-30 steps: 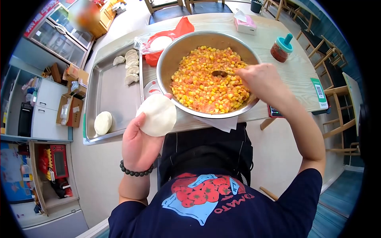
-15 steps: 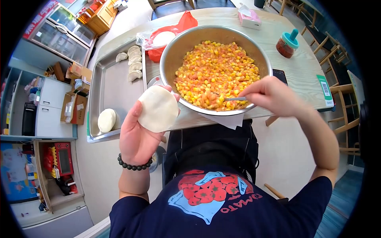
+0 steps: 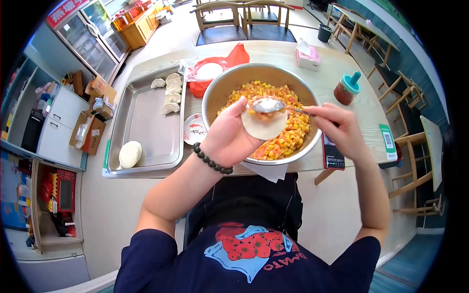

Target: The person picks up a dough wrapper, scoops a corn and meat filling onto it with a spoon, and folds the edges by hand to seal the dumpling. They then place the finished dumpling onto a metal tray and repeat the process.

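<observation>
Left hand point(image 3: 225, 134): holding the dough wrapper point(image 3: 264, 128) over the steel bowl point(image 3: 210, 102), thumb at the wrapper's left edge; fingers beneath hidden, spread can't be told. Right hand point(image 3: 334, 122): closed round the spoon point(image 3: 269, 105) handle, above the bowl's right rim; spoon head sits on a small heap of filling on the wrapper.

Step in hand reads as loading filling. To do it well, the left palm should cup the wrapper slightly and hold it steady above the bowl, so drips drop back in. The right hand should press lightly, set the heap in the middle and leave the edge dry, since a wet or overfull rim would likely seal badly.

Looks, left to right: wrapper stack point(image 3: 130, 154), pale and round, in the tray point(image 3: 146, 122) left of the bowl. Finished dumplings point(image 3: 173, 95), plump crescents, sit in the tray's far corner, nearer the bowl. The held wrapper is off-white, thin, smooth, round where visible; its far part is covered by filling and spoon. Filling point(image 3: 288, 144) in the bowl: yellow corn kernels through pinkish mince, moist and loose.
</observation>
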The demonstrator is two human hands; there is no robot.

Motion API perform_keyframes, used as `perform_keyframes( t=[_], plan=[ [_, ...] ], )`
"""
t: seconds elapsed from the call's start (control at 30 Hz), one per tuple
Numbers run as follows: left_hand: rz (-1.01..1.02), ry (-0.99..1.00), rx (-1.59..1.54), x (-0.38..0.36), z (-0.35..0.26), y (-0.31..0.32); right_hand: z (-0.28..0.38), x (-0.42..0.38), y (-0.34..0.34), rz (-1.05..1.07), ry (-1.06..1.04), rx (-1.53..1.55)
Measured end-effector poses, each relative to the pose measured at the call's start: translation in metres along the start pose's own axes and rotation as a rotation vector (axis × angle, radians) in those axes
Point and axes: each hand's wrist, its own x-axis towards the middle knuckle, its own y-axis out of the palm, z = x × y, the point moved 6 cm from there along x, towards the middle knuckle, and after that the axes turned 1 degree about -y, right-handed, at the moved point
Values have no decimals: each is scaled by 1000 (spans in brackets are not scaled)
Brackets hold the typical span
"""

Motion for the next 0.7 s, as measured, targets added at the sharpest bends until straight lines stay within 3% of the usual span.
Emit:
perform_keyframes(
  t=[0.07, 0.23, 0.3, 0.37, 0.43, 0.6, 0.7],
  plan=[
    [92, -30, -90, 8, 3, 5, -7, -6, 3, -19, -26, -42],
    [-1, -25, -129, 9, 8, 0, -9, -13, -3, -9, -146, -53],
    [65, -20, -171, 11, 5, -3, -9, -14, -9, 18, -159, -46],
    [130, -23, -208, 11, 5, 1, -17, -15, -18, -16, -42, 123],
    [-15, 80, 95, 9, 7, 8, -8, -13, -16, -31, -44, 90],
    [60, 41, 113, 9, 14, 10, 9, -12, -10, 13, -189, -125],
    [75, 28, 33, 8, 14, 7, 11, -14, -13, -58, -122, -90]
  ],
)
